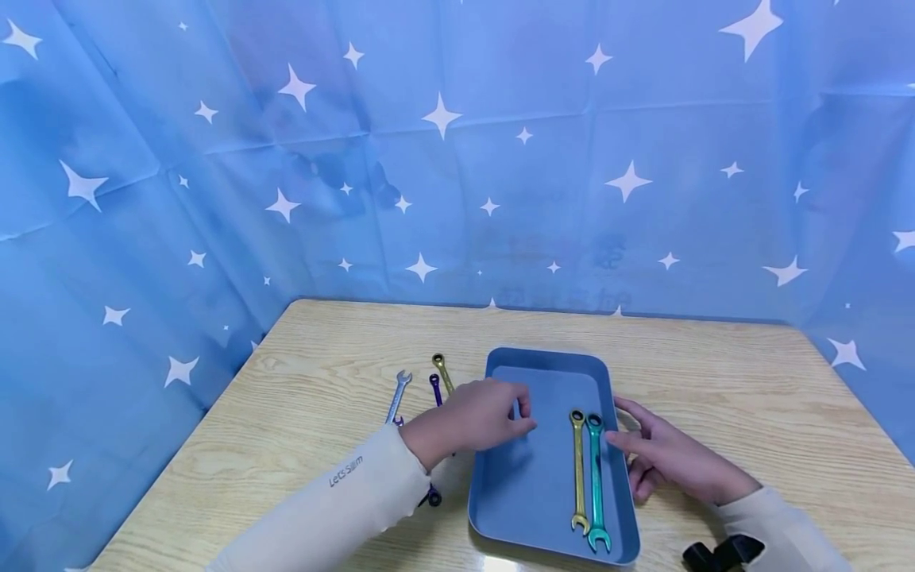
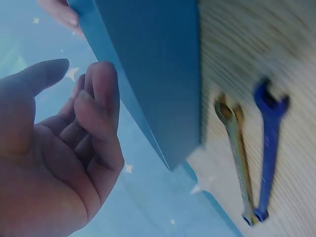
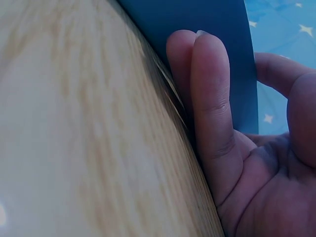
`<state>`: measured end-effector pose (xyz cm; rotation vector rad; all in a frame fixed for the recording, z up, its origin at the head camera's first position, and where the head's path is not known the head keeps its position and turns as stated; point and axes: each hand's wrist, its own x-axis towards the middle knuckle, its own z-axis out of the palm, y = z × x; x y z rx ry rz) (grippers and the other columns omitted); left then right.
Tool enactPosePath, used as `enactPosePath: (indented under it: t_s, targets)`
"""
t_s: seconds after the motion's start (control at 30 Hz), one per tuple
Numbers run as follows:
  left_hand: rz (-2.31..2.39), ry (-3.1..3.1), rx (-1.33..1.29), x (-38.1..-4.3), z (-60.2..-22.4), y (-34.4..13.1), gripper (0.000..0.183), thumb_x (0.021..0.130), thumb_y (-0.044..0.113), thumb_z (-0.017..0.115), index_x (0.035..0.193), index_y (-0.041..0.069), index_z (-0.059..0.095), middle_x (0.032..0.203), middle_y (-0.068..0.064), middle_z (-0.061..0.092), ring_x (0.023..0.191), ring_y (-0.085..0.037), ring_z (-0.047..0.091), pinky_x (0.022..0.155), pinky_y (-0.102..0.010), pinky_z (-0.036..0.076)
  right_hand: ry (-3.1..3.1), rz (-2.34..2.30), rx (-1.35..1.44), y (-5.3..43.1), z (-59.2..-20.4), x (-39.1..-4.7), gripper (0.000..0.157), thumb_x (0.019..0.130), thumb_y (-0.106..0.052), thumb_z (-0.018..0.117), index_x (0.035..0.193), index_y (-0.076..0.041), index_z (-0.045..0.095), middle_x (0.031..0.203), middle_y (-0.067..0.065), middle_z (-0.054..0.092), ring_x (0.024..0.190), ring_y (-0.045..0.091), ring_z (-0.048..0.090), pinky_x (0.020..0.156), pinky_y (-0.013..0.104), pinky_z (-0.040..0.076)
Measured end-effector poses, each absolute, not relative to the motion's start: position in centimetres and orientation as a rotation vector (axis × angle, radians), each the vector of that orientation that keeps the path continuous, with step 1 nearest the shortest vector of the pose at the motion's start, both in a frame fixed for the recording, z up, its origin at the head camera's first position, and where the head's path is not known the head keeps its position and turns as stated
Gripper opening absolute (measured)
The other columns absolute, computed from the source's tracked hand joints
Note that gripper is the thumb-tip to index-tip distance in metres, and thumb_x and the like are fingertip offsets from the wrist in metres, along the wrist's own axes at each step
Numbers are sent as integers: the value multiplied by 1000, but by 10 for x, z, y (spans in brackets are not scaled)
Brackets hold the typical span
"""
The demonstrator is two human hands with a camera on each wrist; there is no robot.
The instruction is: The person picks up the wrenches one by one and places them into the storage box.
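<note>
My left hand [image 1: 493, 413] hovers over the left rim of a blue-grey tray [image 1: 529, 500], fingers loosely bent and nothing between them. In the left wrist view its palm and curled fingers show beside the tray wall. The right hand [image 1: 668, 457] holds the tray's right side, thumb over the rim and fingers against the outer wall. Inside the tray, a gold wrench [image 1: 578, 469] and a green wrench [image 1: 596, 477] lie side by side, lengthwise. On the table left of the tray are a second gold wrench [image 1: 440, 365] and a purple wrench [image 1: 435, 385], partly hidden by the left hand.
A silver wrench [image 1: 398, 397] lies farther left on the wooden table [image 1: 322, 349]. More wrench ends [image 1: 434, 497] poke out around the left sleeve, which hides the rest. Behind the table hangs a blue curtain [image 1: 500, 167] with white stars.
</note>
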<state>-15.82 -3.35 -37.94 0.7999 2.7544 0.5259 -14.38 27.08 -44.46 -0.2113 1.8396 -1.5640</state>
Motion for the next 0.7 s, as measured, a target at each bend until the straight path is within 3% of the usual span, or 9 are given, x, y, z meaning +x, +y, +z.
enactPosePath:
  t_s: [0.5,0.7]
  targets:
    - [560,2791,682,-169,-380,-82,16,99,36,63,90,24,58,54,10,48,43,-6,40,44,-24,32,1854,-1561,-204,270,-444,-143,84,107,-34,46,158,-16,-18,93,15,73,64,16,69,62,37,60]
    - [472,2829,607,-173,-381,-104,15,99,35,63,92,22,60,56,7,49,47,-9,40,50,-29,34,1848,-1562,-200,270,-443,-141,85,107,-34,46,158,-16,-19,90,14,72,64,16,70,63,38,60]
